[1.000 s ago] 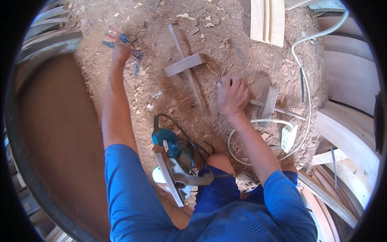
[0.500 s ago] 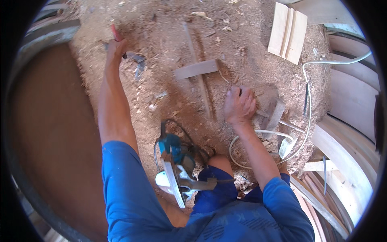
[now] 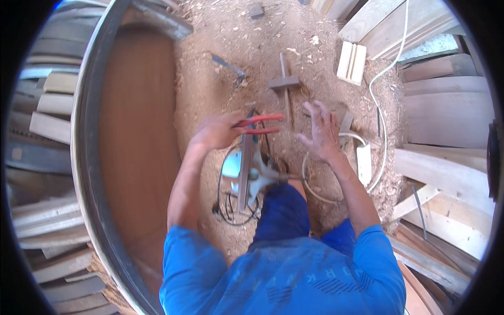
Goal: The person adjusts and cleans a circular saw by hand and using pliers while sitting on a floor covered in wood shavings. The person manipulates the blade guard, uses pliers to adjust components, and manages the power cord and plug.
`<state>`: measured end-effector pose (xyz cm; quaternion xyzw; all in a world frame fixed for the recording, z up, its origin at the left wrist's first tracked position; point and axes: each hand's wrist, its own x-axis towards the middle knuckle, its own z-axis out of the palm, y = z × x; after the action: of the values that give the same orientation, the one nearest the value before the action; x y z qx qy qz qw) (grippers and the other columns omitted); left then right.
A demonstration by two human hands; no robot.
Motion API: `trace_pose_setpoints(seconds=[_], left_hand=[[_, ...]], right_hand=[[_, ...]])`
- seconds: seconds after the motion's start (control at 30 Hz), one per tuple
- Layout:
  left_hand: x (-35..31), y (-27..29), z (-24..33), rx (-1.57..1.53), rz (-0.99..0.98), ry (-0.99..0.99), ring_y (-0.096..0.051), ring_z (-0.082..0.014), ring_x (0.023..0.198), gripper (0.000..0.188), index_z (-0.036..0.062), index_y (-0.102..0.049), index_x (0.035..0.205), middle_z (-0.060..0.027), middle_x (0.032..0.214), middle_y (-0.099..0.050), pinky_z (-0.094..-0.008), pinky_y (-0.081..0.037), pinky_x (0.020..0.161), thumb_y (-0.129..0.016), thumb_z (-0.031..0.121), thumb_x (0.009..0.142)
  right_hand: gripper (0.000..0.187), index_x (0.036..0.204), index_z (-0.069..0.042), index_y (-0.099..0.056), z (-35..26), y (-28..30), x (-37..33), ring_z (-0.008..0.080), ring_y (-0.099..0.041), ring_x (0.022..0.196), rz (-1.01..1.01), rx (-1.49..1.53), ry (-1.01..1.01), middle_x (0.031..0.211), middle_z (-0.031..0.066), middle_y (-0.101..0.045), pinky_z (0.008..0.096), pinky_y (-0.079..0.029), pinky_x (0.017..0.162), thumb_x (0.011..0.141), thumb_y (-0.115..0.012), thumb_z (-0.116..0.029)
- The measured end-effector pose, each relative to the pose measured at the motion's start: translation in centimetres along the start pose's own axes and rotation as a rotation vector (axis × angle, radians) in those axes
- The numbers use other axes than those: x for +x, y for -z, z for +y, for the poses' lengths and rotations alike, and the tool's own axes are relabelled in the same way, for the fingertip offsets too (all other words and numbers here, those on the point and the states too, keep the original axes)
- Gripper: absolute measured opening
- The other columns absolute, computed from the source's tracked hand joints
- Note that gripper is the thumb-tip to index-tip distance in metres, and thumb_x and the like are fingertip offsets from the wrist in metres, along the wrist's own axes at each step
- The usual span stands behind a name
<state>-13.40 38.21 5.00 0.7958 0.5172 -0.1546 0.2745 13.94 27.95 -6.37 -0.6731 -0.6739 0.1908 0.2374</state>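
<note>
My left hand (image 3: 220, 130) is closed round red-handled pliers (image 3: 262, 130), whose two handles point toward the right hand, spread a little apart. The jaws are hidden in the fist. Nothing is in my right hand (image 3: 323, 131), which hovers with fingers spread beside the pliers' handles. Just below the left hand stands a power saw (image 3: 257, 176) with a flat metal base and a dark cord, by my leg. Ahead of both hands lies a wooden block on a rod (image 3: 285, 83), forming a cross. A second wooden piece (image 3: 345, 122) is partly hidden behind the right hand.
A large curved panel with a dark rim (image 3: 137, 121) fills the left. A white socket box (image 3: 364, 164) and its pale cable (image 3: 387, 121) lie at right. A grooved pale block (image 3: 351, 63), a dark metal tool (image 3: 229, 65) and stacked boards (image 3: 446, 115) surround the shavings-covered ground.
My left hand has come back from far left toward the middle, bringing the pliers. The right hand has lifted and its fingers have spread. The whole view has shifted to show more on the left.
</note>
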Motion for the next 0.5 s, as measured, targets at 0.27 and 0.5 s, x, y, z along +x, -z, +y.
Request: trace_pose_setpoints(seconds=[0.27,0.5], left_hand=[[-4.0,-13.5,15.0,0.42,0.017,-0.607,-0.072,-0.0305,0.091,0.012,0.0179,-0.075,0.091,-0.0081,0.089,-0.075,-0.0521,-0.049,0.086,-0.073,0.025,0.081],[-12.4,-16.4,11.9,-0.115,0.701,-0.492,-0.055,-0.035,0.123,0.05,0.0132,-0.064,0.116,-0.0156,0.121,-0.064,-0.0548,-0.038,0.104,-0.08,0.04,0.077]], right_hand=[[0.023,0.098,0.0,-0.062,-2.1,3.2,-15.4,0.0312,-0.071,0.074,-0.277,0.271,-0.115,0.08,0.0181,-0.068,0.0442,-0.053,0.068,0.092,-0.069,-0.021],[0.018,0.098,0.005,-0.063,0.3,1.9,-25.7,0.0165,-0.065,0.085,-0.264,0.484,-0.183,0.081,0.0042,-0.063,0.0327,-0.051,0.075,0.093,-0.06,-0.012]])
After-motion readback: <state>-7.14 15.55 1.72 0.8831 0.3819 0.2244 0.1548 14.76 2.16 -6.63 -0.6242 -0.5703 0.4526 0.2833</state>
